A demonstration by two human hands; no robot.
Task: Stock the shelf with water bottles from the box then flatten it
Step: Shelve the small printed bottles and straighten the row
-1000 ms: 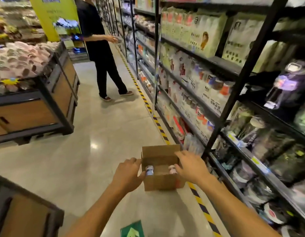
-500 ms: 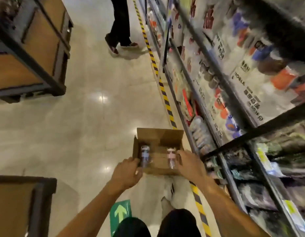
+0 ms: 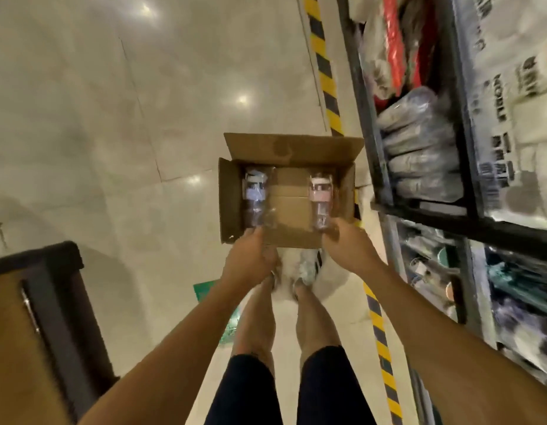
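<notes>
An open cardboard box (image 3: 292,210) hangs above the floor in front of my legs, its far flap standing up. My left hand (image 3: 250,260) grips its near left edge and my right hand (image 3: 347,245) grips its near right edge. Two clear water bottles lie inside: one with a bluish label (image 3: 255,199) along the left wall, one with a pink label (image 3: 321,200) along the right wall. The black shelf unit (image 3: 468,167) with wrapped goods runs along the right side.
A yellow and black striped line (image 3: 325,78) runs along the floor beside the shelf. A wooden display stand with a dark frame (image 3: 51,317) sits at the lower left. A green floor sticker (image 3: 207,291) lies behind my left arm. My legs and shoes are below the box.
My view has tipped steeply down to the floor. The box is held lower and closer to the shelf's bottom level; both hands keep their grip on its near edge.
</notes>
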